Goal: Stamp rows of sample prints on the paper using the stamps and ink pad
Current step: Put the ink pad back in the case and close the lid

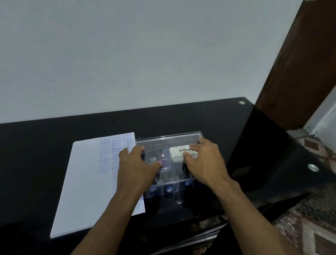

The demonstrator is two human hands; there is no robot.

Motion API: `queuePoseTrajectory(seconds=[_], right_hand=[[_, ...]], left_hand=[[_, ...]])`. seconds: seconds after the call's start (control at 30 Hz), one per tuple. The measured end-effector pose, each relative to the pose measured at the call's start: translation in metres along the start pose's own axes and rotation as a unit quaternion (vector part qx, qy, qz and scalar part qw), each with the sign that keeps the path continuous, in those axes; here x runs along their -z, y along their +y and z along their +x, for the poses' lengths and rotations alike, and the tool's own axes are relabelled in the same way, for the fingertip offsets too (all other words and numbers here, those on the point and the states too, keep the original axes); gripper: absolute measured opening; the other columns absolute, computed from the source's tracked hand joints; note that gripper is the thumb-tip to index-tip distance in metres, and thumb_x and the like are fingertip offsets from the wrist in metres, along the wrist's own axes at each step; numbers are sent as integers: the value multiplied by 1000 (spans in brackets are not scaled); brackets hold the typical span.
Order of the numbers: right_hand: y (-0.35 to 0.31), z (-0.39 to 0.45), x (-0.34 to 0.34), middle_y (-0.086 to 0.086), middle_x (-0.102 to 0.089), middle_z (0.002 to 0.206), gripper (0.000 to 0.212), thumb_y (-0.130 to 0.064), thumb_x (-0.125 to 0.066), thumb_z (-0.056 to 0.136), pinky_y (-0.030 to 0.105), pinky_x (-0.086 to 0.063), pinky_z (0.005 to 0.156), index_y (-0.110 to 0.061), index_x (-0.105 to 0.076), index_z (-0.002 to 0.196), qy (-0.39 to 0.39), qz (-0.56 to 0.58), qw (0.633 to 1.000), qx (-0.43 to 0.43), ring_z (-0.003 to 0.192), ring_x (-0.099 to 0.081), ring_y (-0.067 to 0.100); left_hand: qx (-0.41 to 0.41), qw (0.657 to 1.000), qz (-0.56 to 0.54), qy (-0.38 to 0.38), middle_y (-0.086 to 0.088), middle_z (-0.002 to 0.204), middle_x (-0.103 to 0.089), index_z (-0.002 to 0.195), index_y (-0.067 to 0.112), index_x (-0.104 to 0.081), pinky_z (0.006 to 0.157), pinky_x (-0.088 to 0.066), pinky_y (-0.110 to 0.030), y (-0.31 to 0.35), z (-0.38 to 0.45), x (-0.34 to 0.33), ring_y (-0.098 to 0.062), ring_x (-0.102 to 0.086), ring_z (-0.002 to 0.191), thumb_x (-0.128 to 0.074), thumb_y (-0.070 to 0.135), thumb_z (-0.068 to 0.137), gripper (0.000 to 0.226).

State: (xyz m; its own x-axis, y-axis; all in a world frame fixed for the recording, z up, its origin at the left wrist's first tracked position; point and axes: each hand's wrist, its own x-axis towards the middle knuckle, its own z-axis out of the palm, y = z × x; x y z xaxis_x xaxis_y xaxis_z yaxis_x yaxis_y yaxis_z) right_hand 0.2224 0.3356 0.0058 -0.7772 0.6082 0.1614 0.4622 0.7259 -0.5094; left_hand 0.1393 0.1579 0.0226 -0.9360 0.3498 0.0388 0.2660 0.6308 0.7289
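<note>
Left hand [136,166] and right hand [203,160], fingers spread, resting flat on clear stamp box [169,141] beside stamped paper [91,185] on black counter [32,139].

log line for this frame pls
left hand: on clear box lid | right hand: on lid | paper: stamped rows, left of box | ink pad: inside box

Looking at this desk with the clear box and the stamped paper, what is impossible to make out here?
Head view:
- Stamps in the clear box: blurred, partly under the left hand.
- Cream ink pad label: end covered by right hand.
- Paper prints: smeared, some under the left hand.
- Whether either grip clamps the lid.
</note>
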Motion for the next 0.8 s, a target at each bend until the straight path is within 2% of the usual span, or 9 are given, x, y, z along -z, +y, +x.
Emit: queuePoseTrajectory(seconds=[0.4, 0.6, 0.67, 0.73, 0.8], right_hand=[[5, 0, -2, 2, -62, 118, 37, -40, -54, 87, 39, -55, 87, -16, -71, 110, 7, -13, 999, 42, 114, -55, 24], [0, -7, 6, 3, -46, 140, 39, -42, -56, 92, 34, -47, 91, -20, -62, 124, 4, -27, 999, 31, 122, -49, 22], [0, -8, 8, 7, -29, 154, 46, -49, -55, 92, 36, -49, 91, -22, -55, 129, 0, -41, 999, 14, 123, -51, 25], [4, -10, 9, 9, -14, 160, 56, -56, -55, 90, 36, -50, 86, -24, -48, 135, -7, -37, 999, -16, 119, -56, 27], [13, -14, 7, 8, -19, 158, 62, -62, -56, 86, 32, -49, 84, -28, -46, 136, -18, -1, 999, -34, 114, -58, 22]], left_hand=[[7, 1000, 4, 0, -8, 137, -47, 128, 18, -58, 80, -35, -25, -1, -1, -2, -9, -40, 94, -79, 46, 80, 59], [3, 1000, 6, -5, -8, 144, -42, 132, 18, -57, 83, -34, -23, -2, -3, 0, -8, -40, 98, -78, 45, 82, 61], [1, 1000, 3, -10, -8, 148, -39, 136, 19, -55, 88, -35, -24, -4, -5, 0, -13, -46, 108, -76, 45, 84, 62], [-2, 1000, -5, -15, -6, 154, -36, 142, 21, -51, 100, -38, -30, -12, -7, -3, -21, -44, 130, -73, 49, 85, 67], [-18, 999, -23, -16, -1, 157, -36, 145, 27, -48, 109, -35, -37, -25, -11, -5, -20, -37, 140, -67, 61, 84, 73]])
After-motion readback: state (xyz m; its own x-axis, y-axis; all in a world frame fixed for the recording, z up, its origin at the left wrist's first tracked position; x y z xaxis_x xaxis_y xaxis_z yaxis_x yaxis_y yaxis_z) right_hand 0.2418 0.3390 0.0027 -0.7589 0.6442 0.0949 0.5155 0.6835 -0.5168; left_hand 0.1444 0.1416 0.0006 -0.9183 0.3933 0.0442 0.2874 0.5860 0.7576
